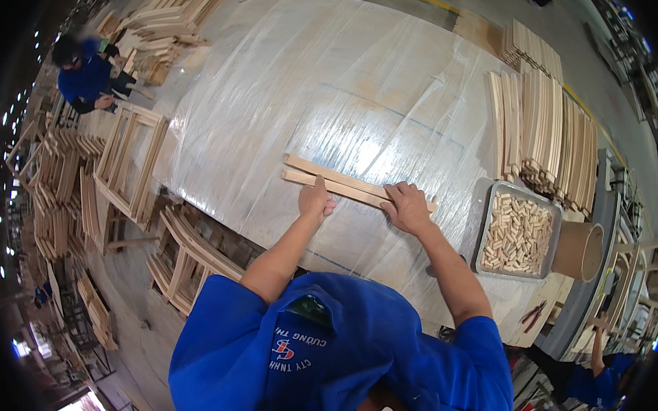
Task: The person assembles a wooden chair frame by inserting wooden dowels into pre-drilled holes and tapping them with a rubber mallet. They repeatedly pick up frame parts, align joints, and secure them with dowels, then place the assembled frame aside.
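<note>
Two pale wooden strips lie side by side across the film-covered table (260, 105), the far strip (345, 178) almost parallel to the near strip (355, 195). A narrow gap shows between them at their left ends. My left hand (314, 200) is closed at the near strip, one finger laid over it and the others curled at its front edge. Toward the right ends, my right hand (409, 210) wraps over both strips from above. Its palm covers part of the wood, and the strips' tips stick out beyond it.
On the right stand a metal tray (482, 239) of wooden dowels, a brown round tub (578, 252), red-handled pliers (533, 314) and stacked wooden slats (545, 127). Wooden frames (130, 161) lean at the left edge. One co-worker (86, 77) stands far left, another (595, 379) lower right.
</note>
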### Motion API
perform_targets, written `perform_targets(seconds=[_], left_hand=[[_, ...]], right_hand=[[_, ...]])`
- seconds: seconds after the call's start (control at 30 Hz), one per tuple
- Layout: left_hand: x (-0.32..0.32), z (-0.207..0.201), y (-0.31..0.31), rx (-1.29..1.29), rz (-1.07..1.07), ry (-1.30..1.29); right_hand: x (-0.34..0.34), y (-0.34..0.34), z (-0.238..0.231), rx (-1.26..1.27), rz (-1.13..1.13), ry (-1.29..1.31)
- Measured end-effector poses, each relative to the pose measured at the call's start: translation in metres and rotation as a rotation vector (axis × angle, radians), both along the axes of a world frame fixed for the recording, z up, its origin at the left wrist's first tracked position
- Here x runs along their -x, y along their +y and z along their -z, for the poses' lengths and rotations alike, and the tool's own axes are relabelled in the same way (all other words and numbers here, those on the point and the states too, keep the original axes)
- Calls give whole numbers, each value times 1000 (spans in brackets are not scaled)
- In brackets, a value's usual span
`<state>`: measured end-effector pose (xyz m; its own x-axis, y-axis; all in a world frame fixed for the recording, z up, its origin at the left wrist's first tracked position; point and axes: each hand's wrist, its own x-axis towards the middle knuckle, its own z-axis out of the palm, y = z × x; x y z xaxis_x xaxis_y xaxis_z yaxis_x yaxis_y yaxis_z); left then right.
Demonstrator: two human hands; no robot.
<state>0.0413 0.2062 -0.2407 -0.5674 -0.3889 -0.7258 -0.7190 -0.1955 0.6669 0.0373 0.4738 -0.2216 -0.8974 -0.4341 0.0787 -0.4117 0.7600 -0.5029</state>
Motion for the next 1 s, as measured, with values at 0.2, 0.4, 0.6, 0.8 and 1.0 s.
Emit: perform_targets(seconds=[0.2, 0.4, 0.6, 0.8, 1.0], left_hand=[[59, -22, 39, 480, 244, -18], [103, -33, 96, 1040, 919, 184], [82, -35, 142, 1034, 1465, 721], [33, -40, 146, 843, 1702, 866], [11, -35, 137, 782, 1703, 937]], right_hand=[[-27, -14, 9, 114, 209, 51], [-68, -78, 15, 224, 199, -288], [-108, 43, -26, 550, 613, -440], [-132, 267, -10, 77, 1422, 9], [-117, 318, 11, -147, 1106, 31]])
